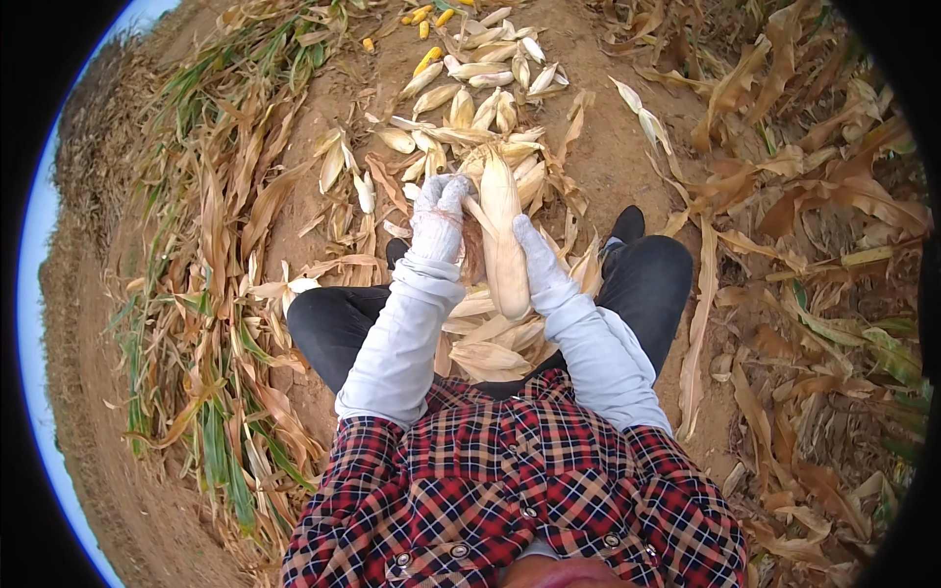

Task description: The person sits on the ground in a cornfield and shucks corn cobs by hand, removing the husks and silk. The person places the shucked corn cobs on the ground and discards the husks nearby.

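Note:
A large ear of corn (503,230) in its pale husk stands nearly upright between my hands, above my lap. My right hand (542,260), in a whitish glove, grips it from the right side; part of the fingers is hidden behind the ear. My left hand (441,208), gloved too, is closed just left of the ear. From its fingers a pale strip of husk (477,214) runs to the ear. Loose husks and husked ears (488,361) lie in my lap between my legs.
Ahead of me a heap of ears in husks (480,103) lies on brown soil. Several bare yellow ears (427,61) sit at its far left. Dry stalks and leaves line the left (221,284) and right (814,225). One husked ear (642,116) lies apart on the right.

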Motion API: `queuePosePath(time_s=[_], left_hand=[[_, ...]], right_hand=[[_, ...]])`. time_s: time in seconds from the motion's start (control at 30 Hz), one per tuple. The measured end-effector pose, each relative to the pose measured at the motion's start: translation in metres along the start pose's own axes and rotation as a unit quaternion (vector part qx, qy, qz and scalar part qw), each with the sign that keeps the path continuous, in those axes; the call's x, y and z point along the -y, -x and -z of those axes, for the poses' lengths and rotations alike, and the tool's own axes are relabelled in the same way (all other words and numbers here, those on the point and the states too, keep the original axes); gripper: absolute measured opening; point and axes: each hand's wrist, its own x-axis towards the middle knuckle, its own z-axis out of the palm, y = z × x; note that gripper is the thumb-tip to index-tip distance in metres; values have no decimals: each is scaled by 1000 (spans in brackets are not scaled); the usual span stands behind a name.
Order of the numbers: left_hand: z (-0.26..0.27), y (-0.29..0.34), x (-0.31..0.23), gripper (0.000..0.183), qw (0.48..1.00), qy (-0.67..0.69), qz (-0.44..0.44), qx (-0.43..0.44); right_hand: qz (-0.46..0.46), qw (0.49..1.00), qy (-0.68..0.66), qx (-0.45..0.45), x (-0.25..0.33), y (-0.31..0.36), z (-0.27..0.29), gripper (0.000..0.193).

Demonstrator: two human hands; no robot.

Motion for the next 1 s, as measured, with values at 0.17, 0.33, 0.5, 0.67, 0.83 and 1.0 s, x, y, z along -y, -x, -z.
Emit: queuePosePath(time_s=[0.17, 0.33, 0.5, 0.67, 0.83, 1.0], left_hand=[[-3, 15, -6, 17, 987, 162, 3, -15], [-2, 27, -39, 9, 945, 311, 72, 68], [39, 66, -42, 17, 938, 247, 188, 151], [93, 123, 8, 22, 943, 117, 264, 167], [101, 118, 49, 26, 933, -164, 206, 247], [66, 94, 44, 46, 905, -393, -109, 117]], right_hand=[[-62, 991, -114, 22, -4, -16, 21, 78], [-19, 985, -173, 5, -5, -23, 15, 81], [6, 971, -235, -42, 14, -16, 11, 72], [29, 955, -271, -114, 16, -29, 27, 80], [33, 985, -150, -81, 5, -22, 14, 52], [46, 994, -69, -77, -8, -24, 23, 57]])
